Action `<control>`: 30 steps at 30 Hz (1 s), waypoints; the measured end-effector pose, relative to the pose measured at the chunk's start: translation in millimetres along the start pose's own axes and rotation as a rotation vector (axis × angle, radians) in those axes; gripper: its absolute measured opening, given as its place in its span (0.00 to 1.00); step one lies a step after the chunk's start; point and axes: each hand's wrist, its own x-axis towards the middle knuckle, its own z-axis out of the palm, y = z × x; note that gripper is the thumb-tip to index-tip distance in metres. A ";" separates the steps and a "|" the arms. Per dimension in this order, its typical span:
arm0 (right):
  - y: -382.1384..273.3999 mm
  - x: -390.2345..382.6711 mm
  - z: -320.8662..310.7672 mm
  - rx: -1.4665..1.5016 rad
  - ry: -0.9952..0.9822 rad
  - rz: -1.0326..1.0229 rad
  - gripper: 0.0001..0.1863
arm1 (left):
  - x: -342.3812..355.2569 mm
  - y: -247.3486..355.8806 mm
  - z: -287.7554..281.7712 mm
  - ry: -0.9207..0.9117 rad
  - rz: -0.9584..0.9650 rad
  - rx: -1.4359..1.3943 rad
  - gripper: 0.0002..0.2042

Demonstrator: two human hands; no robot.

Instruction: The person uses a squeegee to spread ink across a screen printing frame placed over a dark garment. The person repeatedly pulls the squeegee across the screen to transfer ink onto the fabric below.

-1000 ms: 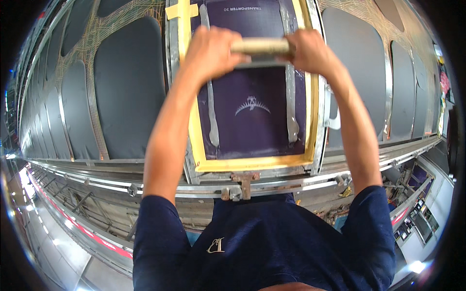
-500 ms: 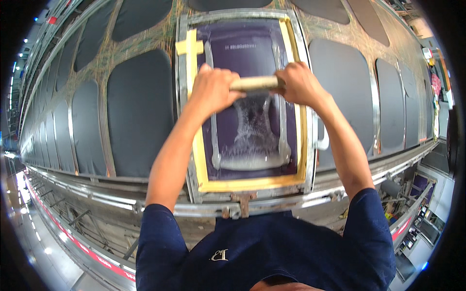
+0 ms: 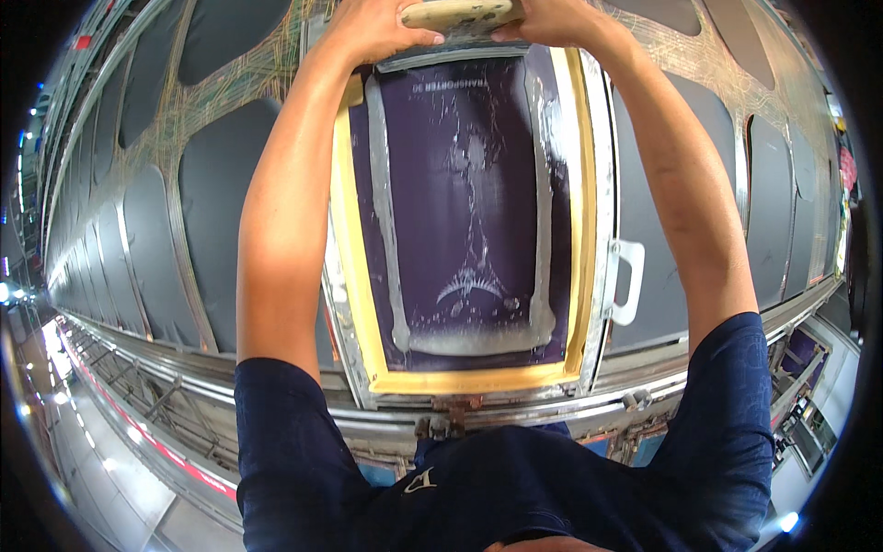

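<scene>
In the head view my left hand [image 3: 386,32] and my right hand [image 3: 543,23] are closed on the two ends of a squeegee [image 3: 457,17] with a worn wooden handle. It sits across the far end of a screen in a metal frame [image 3: 363,394]. The screen's dark purple face [image 3: 451,221] has yellow tape [image 3: 469,377] round its border, greyish wet smears along both sides and the near end, a pale crescent emblem, and small faint lettering. The squeegee's blade is mostly behind its handle and my fingers.
Rows of dark grey flat pieces [image 3: 221,230] lie on the long table to left and right, with streaky gaps between them. A white handle [image 3: 625,281] juts from the frame's right side. Metal rails [image 3: 635,400] run along the table's near edge, in front of my body.
Both hands and the squeegee have moved away from me to the screen's far end. More of the purple face shows, with streaks down its middle.
</scene>
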 end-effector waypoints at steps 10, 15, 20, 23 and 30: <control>-116.5 -218.5 68.7 0.014 0.102 -0.127 0.17 | -230.5 123.2 29.4 0.063 0.135 -0.145 0.13; -191.4 -331.7 90.2 0.084 -0.007 -0.037 0.26 | -351.6 175.9 47.8 0.088 0.134 -0.101 0.12; -145.8 -323.0 59.0 0.080 0.439 0.360 0.35 | -357.3 177.9 37.4 0.086 0.125 -0.080 0.21; -73.9 -314.0 75.3 0.165 0.552 0.815 0.27 | -360.3 174.9 37.1 0.009 0.137 -0.083 0.19; -57.1 -326.5 83.9 0.475 0.595 0.829 0.16 | -371.7 168.9 34.7 0.075 0.120 -0.152 0.17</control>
